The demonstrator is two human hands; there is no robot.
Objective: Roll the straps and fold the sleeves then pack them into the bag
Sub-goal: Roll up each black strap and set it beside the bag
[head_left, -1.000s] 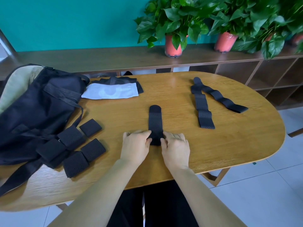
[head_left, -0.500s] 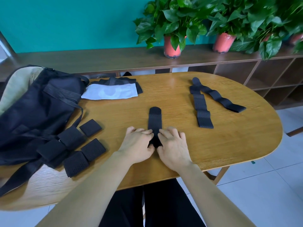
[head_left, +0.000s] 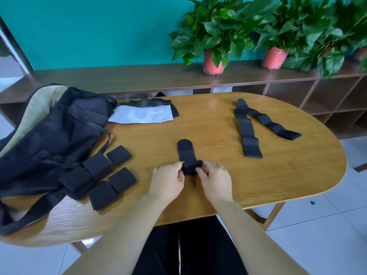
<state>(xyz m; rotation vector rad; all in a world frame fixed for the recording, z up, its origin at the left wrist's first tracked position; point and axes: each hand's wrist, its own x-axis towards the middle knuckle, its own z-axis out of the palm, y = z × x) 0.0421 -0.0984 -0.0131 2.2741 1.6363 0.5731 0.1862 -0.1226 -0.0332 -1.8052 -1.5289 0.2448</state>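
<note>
A black perforated strap (head_left: 185, 150) lies in front of me on the wooden table (head_left: 218, 124), its near end wound into a small roll. My left hand (head_left: 168, 180) pinches the roll's left end and my right hand (head_left: 215, 178) pinches its right end. Only a short rounded tail still lies flat beyond the roll. Two more black straps (head_left: 249, 135) lie unrolled at the right. Several rolled black straps (head_left: 99, 175) sit at the left beside the black bag (head_left: 49, 135). A white sleeve (head_left: 142, 116) lies flat on a black sleeve (head_left: 149, 102) at the back.
The bag's long strap (head_left: 29, 213) trails over the table's near left edge. A low wooden shelf (head_left: 198, 82) with potted plants (head_left: 213, 36) runs behind the table. My dark-clad legs are under the near edge.
The roll has grown and moved away from me along the strap, leaving a shorter flat tail. Both hands followed it forward and now pinch its ends.
</note>
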